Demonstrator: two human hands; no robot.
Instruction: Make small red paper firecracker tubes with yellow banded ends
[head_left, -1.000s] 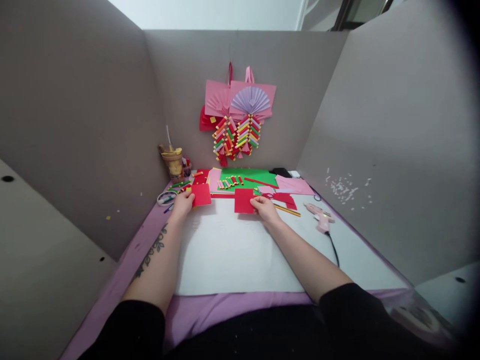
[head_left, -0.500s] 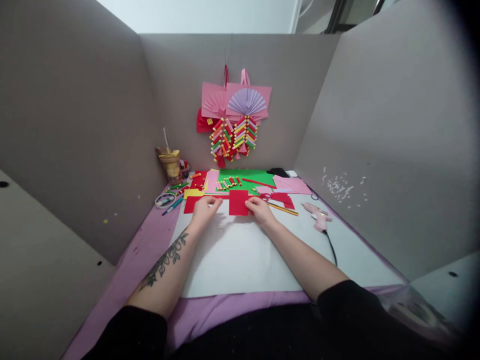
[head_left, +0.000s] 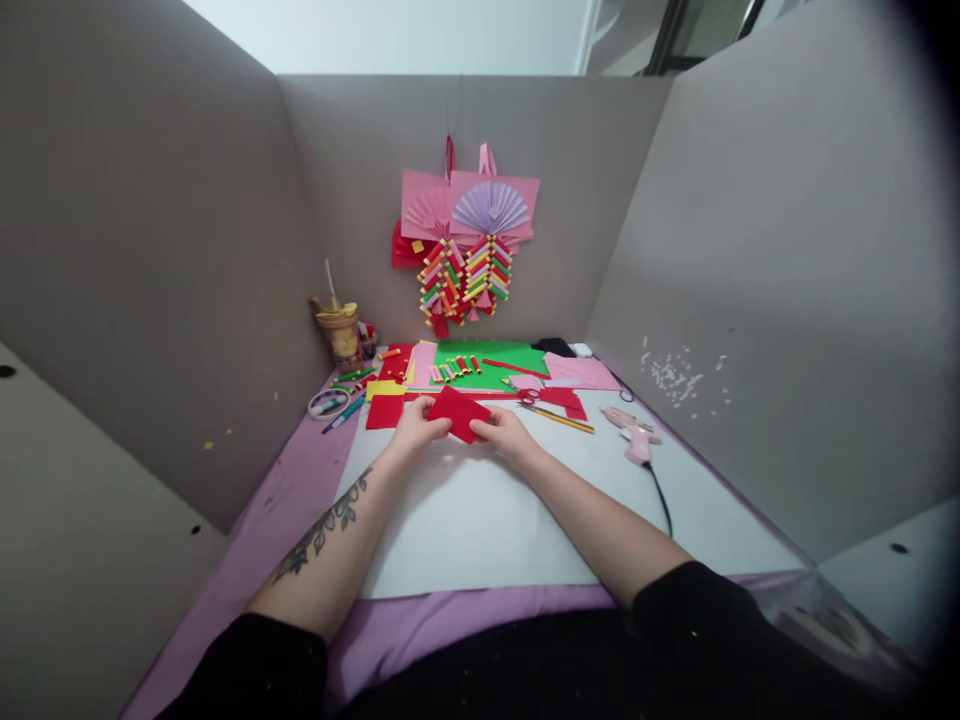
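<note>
Between my two hands is a red square of paper (head_left: 459, 412), tilted so that one corner points down toward me. My left hand (head_left: 421, 424) pinches its left side, thumb on top. At its lower right edge my right hand (head_left: 504, 432) grips it, also with the thumb over the paper. Both hands are raised slightly above the white work sheet (head_left: 480, 530). Just behind them, a red paper piece (head_left: 385, 411) lies at the left, and red-handled scissors (head_left: 529, 397) and a yellow pencil (head_left: 566, 424) lie at the right.
A pink glue gun (head_left: 634, 432) with a black cord lies at the right. Several small paper rolls (head_left: 455, 369) rest on green paper (head_left: 517, 352) at the back. A roll of tape (head_left: 328, 404) and a pot of tools (head_left: 340, 335) stand left. Paper fan decorations (head_left: 491, 208) hang on the back wall.
My left hand has moved right and taken hold of the red paper's left side. The paper has turned from square-on to a diagonal tilt and shifted slightly left with my right hand.
</note>
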